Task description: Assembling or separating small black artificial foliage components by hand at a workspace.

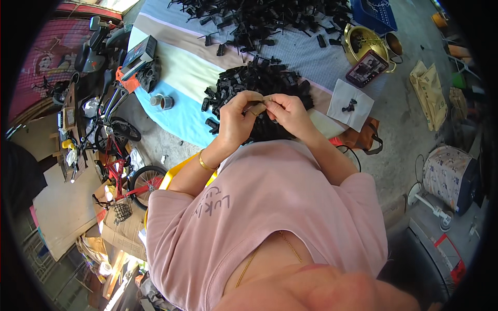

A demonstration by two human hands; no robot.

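Observation:
Close in front of me, my left hand (240,113) and my right hand (290,113) meet with their fingertips pinched together. A small tan-brown patch (256,109) shows between the fingers of my left hand; I cannot make out what it is, nor what the fingertips hold. Just beyond and beneath both hands lies a heap of small black plastic parts (241,80). To the right of my right hand, a white paper sheet (340,118) carries a few black pieces (350,105).
A striped cloth (176,65) covers the table, with a larger pile of black parts (280,23) at its far side. At right stand a gold pot (350,39), a phone (367,68) and a blue basket (374,15). A box (140,57) and small jars (165,102) sit left; bicycles (116,176) stand beyond.

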